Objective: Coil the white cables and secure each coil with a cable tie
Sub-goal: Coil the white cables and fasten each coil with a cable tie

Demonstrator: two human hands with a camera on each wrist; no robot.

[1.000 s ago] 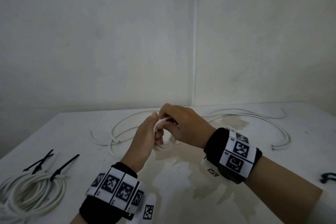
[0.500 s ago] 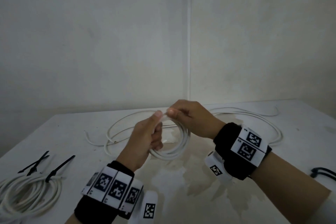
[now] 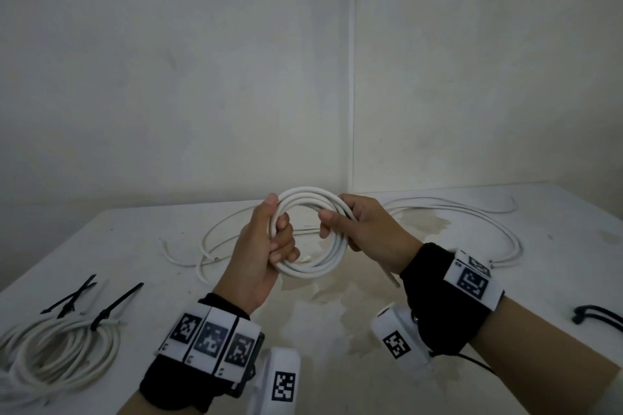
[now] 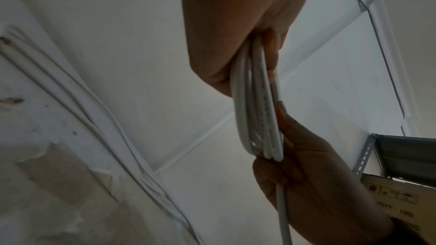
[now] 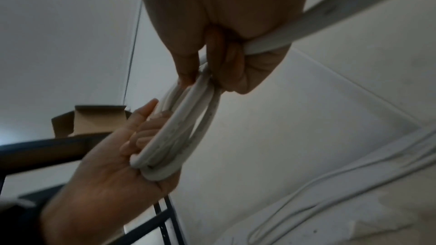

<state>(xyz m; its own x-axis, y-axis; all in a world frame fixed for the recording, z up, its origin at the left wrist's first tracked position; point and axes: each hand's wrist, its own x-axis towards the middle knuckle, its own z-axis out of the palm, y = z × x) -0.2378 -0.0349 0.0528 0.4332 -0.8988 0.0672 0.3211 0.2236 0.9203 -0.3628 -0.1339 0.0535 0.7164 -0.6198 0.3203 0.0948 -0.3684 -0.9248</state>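
A small coil of white cable hangs upright above the table between both hands. My left hand grips the coil's left side with its fingers curled through the loops. My right hand pinches the coil's right side, and a free end of the cable runs out under its palm. Loose white cables lie on the table behind the hands. At the near left lies a finished coil with a black cable tie round it.
The white table has a pale stain in its middle. More black cable ties lie at the left beside the finished coil. A black cord lies at the right edge. White walls meet in a corner behind the table.
The coil has grown from a small loop low over the table into several turns, and both hands have lifted it higher and turned it upright.
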